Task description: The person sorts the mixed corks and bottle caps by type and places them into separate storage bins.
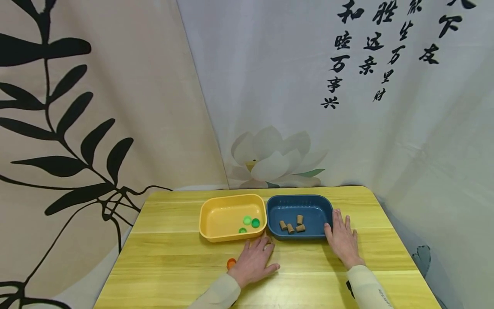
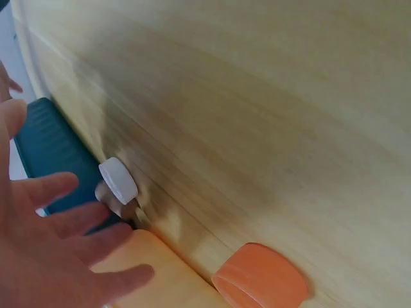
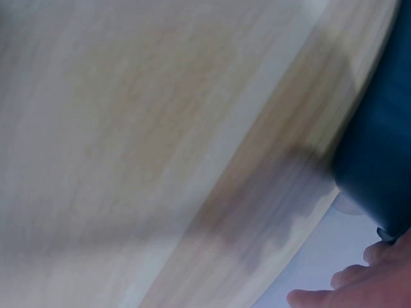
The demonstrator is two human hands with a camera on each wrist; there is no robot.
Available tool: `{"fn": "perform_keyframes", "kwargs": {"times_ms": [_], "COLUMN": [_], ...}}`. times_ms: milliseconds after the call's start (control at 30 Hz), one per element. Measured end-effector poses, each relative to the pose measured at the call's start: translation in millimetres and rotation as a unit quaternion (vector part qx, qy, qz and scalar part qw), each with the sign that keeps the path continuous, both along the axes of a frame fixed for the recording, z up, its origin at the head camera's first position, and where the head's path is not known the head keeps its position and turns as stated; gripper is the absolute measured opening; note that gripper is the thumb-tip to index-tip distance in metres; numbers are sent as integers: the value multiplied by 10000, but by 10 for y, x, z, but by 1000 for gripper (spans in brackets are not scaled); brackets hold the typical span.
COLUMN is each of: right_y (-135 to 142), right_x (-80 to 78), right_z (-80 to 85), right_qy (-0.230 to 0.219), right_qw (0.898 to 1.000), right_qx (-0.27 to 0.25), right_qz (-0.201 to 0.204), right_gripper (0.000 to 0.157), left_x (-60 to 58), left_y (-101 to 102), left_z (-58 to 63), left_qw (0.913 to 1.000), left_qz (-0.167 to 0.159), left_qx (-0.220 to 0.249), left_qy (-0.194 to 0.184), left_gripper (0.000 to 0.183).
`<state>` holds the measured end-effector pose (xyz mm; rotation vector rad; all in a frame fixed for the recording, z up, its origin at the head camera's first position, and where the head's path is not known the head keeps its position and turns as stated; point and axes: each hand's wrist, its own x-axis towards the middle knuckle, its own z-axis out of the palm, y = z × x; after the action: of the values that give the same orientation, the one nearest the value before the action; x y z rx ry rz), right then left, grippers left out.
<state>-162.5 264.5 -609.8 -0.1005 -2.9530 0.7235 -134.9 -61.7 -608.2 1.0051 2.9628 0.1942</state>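
My left hand (image 1: pixel 254 259), its fingers spread and reaching forward, is over the table just in front of the yellow tray (image 1: pixel 227 237). Beyond its fingertips in the left wrist view lie a white bottle cap (image 2: pixel 119 181) and a small brown piece, partly hidden, near where the two trays meet. An orange bottle cap (image 1: pixel 230 263) lies on the table beside this hand's left side. My right hand (image 1: pixel 344 242) rests at the right end of the blue tray (image 1: pixel 328 208), thumb by the near corner and fingers extended along the outside.
Three green caps (image 1: pixel 255 223) sit in the right part of the yellow tray. Several corks (image 1: pixel 299 219) lie in the blue tray, which stands right beside the yellow one. Behind the wooden table (image 1: pixel 170 257) hangs a printed cloth (image 1: pixel 386 141).
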Motion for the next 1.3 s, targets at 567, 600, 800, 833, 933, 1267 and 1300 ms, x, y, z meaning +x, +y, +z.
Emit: {"fn": "perform_keyframes", "kwargs": {"times_ms": [567, 600, 800, 833, 933, 1267, 1300], "right_y": [12, 10, 6, 5, 5, 6, 6], "right_x": [29, 29, 25, 25, 25, 11, 9], "right_z": [-23, -24, -21, -19, -16, -13, -12], "right_qy": [61, 52, 7, 15, 31, -77, -76], "right_qw": [10000, 10000, 10000, 10000, 10000, 10000, 10000], "right_qx": [17, 21, 11, 14, 8, 38, 35], "right_qz": [-30, -31, 2, 5, 13, 0, -2], "right_gripper": [70, 70, 71, 71, 70, 72, 72], "left_x": [-70, -75, -72, -69, -61, -9, -2], "left_y": [103, 117, 178, 188, 225, 408, 433], "left_z": [-12, -9, 4, 2, -15, -30, -30], "left_qw": [9840, 9819, 9727, 9733, 9793, 9983, 9986], "left_qz": [-1608, -1715, -2039, -1986, -1603, -138, -65], "left_qx": [587, 615, 820, 833, 759, 104, 14], "left_qy": [493, 518, 745, 801, 981, 559, 534], "left_gripper": [42, 41, 37, 36, 38, 67, 69]}}
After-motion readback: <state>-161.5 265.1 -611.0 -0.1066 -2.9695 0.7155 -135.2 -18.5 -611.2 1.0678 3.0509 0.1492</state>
